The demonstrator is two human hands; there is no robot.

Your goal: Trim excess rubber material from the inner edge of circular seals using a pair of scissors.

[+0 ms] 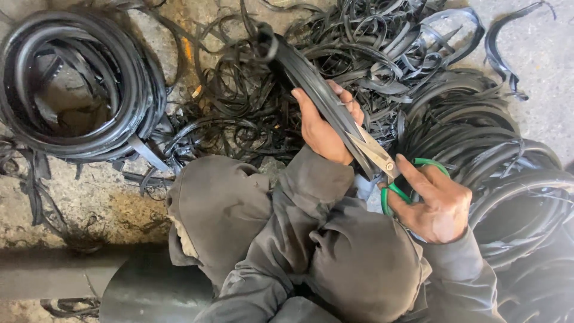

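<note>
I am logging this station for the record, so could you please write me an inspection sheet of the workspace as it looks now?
Surface: stained, gritty concrete floor.
Job's things: black rubber strip; green-handled scissors, blades on the strip.
Clutter: coiled rubber rings far left; loose rubber offcuts in the middle; stacked rubber rings at right.
Grippers: left hand grips the strip; right hand works the scissors.
Cables: nothing seen.
Surroundings: dark pipe beside the person's grey-clad knee.
</note>
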